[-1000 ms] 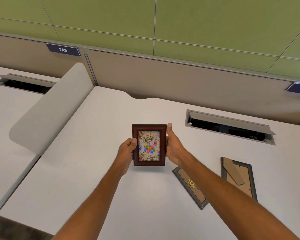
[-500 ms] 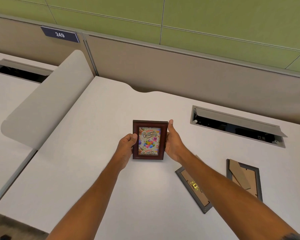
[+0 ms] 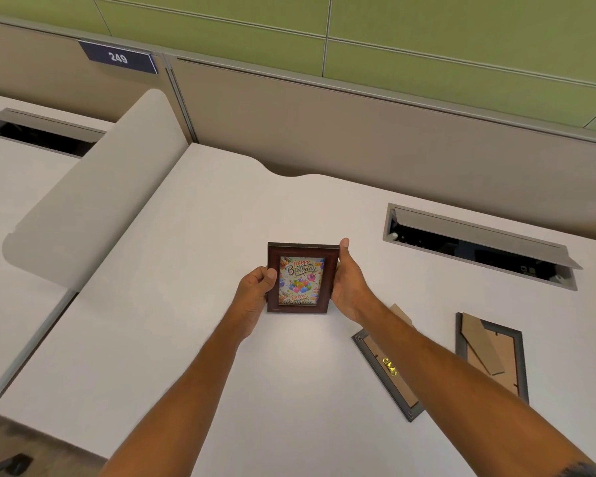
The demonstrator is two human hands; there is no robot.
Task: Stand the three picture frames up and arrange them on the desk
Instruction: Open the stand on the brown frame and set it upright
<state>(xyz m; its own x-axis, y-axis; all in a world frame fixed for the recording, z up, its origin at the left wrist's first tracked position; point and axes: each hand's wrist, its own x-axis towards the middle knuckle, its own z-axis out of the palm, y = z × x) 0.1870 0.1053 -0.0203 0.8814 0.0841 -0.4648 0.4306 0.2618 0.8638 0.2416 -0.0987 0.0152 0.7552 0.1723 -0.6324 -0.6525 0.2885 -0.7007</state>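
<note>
— Two hands on one frame, is that right?

— Yes. The left hand [image 3: 255,290] grips the left edge of the brown frame [image 3: 301,277], thumb on its front; the right hand [image 3: 350,284] clasps the right edge, thumb up along the top corner. Both are closed on it.

— How does the frame stand?

— Upright, picture side toward the camera, a "Happy Birthday" card with balloons in it. Its bottom edge looks to be at the white desk [image 3: 186,270], though I cannot tell whether it touches.

— And the other frames?

— Right of the brown frame and nearer the person, two grey frames lie face down. The nearer grey frame [image 3: 384,370] lies slanted, partly hidden by the right forearm. The far grey frame [image 3: 492,356], further right, shows its cardboard back and stand. They lie apart.

— Anything beyond?

— Behind and right of the brown frame, an open cable hatch [image 3: 479,246] in the desk; left of it, a curved divider [image 3: 93,201]; far behind, a label reading 249 [image 3: 118,57].
</note>
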